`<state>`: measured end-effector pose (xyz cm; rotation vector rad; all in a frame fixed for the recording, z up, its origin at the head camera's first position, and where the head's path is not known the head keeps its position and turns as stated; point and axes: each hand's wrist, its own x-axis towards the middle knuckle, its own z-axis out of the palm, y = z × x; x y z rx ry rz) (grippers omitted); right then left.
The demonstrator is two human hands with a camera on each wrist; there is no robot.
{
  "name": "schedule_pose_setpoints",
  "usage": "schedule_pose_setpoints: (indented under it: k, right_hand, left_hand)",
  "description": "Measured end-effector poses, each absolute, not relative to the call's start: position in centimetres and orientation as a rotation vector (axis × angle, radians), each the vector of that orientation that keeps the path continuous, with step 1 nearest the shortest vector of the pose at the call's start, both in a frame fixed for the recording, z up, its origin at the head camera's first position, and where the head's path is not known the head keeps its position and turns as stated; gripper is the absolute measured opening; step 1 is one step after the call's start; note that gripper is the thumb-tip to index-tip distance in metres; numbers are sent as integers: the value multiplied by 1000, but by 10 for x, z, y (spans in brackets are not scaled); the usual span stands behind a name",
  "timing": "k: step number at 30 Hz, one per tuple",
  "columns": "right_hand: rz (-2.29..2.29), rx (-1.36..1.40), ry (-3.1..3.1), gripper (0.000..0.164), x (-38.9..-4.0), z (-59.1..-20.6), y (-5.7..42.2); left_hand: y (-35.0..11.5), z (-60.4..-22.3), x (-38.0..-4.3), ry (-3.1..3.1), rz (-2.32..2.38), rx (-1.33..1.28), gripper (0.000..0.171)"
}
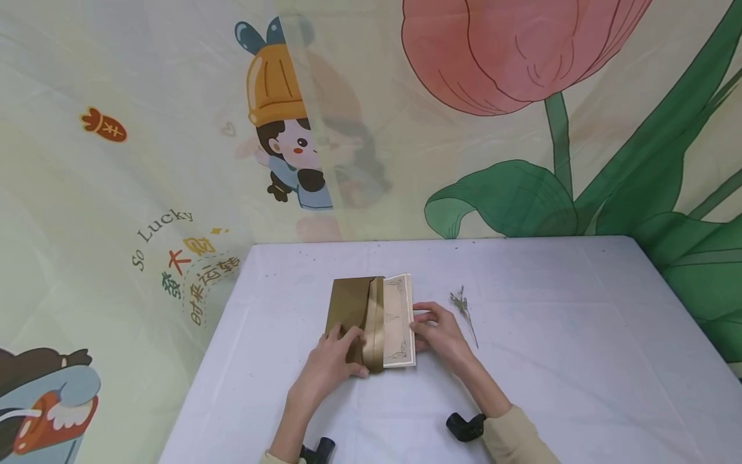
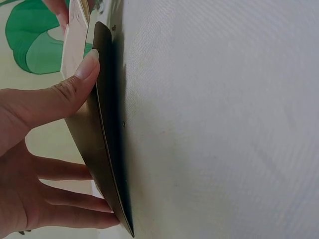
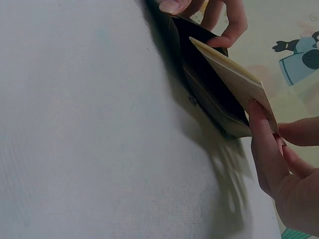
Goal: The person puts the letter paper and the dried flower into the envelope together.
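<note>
Head view: cards (image 1: 398, 316) partway inside envelope (image 1: 350, 296), jutting from its right side. Left hand (image 1: 335, 357) grips envelope; right hand (image 1: 440, 332) pinches cards' outer edge. Likely sliding cards through envelope's mouth, direction unclear; next move calls for steady envelope.

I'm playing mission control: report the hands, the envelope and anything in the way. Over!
Left hand gripping gold envelope. Right hand pinching cream cards at the envelope's mouth. Nothing seen blocking; green sprig off to the right.
</note>
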<state>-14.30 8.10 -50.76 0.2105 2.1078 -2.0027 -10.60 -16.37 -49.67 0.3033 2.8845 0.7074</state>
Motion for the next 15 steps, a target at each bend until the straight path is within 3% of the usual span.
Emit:
schedule_pose_setpoints:
  k: [15]
  right_hand:
    - [-2050, 175, 2020, 43, -151, -514, 63]
  left_hand:
    - [-164, -497, -106, 2876, 703, 303, 61]
